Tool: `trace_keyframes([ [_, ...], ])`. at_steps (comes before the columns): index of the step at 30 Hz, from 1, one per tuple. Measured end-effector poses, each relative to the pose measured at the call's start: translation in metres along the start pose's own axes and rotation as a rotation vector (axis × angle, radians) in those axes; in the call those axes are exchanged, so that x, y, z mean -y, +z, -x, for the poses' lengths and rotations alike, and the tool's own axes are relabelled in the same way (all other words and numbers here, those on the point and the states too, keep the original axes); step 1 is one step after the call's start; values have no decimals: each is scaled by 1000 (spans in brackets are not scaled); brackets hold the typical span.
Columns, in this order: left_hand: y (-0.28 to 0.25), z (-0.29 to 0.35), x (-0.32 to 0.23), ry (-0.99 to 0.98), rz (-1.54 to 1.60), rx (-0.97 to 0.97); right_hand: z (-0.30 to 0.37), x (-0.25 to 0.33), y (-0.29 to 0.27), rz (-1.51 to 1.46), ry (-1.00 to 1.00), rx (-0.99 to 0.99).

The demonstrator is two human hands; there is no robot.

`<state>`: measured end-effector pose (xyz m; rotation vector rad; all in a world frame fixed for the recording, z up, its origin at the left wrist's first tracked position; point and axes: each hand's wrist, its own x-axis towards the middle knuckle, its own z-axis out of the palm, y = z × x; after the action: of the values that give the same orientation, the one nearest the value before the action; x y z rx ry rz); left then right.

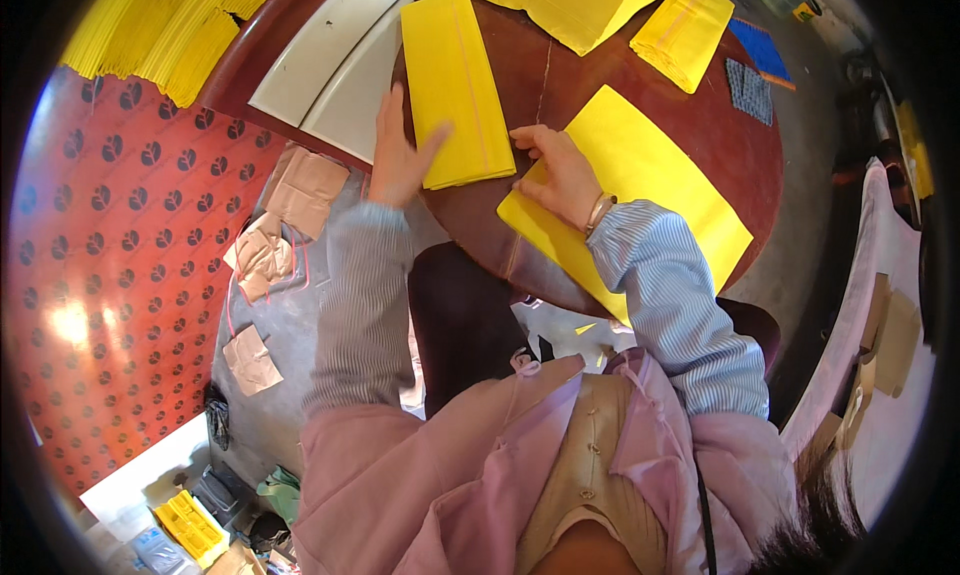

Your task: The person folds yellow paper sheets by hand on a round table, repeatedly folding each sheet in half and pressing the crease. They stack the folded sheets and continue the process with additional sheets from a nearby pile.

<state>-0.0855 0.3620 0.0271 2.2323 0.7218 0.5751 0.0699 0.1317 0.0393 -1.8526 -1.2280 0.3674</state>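
Observation:
A tall folded stack of yellow sheets (462, 95) lies on the round dark-red table (600, 80). My left hand (402, 150) is at its left edge, fingers stretched and thumb over the stack, slightly blurred. Just right of the stack is my right hand (562, 180), palm down with bent fingers, index finger and thumb apart. Its thumb rests by the left corner of a wide flat yellow sheet (665, 190), and the hand and forearm cover part of that sheet. Nothing shows gripped in either hand.
A yellow folded bundle (685, 30) and a larger yellow piece (575, 10) lie at the table's far side. A blue brush-like item (762, 53) and a grey patterned cloth (749, 91) sit at the right edge. Yellow stacks (165, 25) stand far left; brown paper pieces (305, 190) are below.

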Motion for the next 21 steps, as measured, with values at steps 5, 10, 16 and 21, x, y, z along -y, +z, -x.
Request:
trace_keyframes([
  [5, 17, 83, -7, 13, 19, -5, 2, 1, 12, 87, -9, 22],
  [10, 38, 90, -9, 34, -158, -108, 0, -2, 18, 105, -7, 9],
  [16, 34, 91, -27, 19, -217, -111, 4, 2, 17, 126, -49, -38],
  [21, 30, 82, -53, 281, -384, -126, 40, -2, -20, 163, -127, -110],
])
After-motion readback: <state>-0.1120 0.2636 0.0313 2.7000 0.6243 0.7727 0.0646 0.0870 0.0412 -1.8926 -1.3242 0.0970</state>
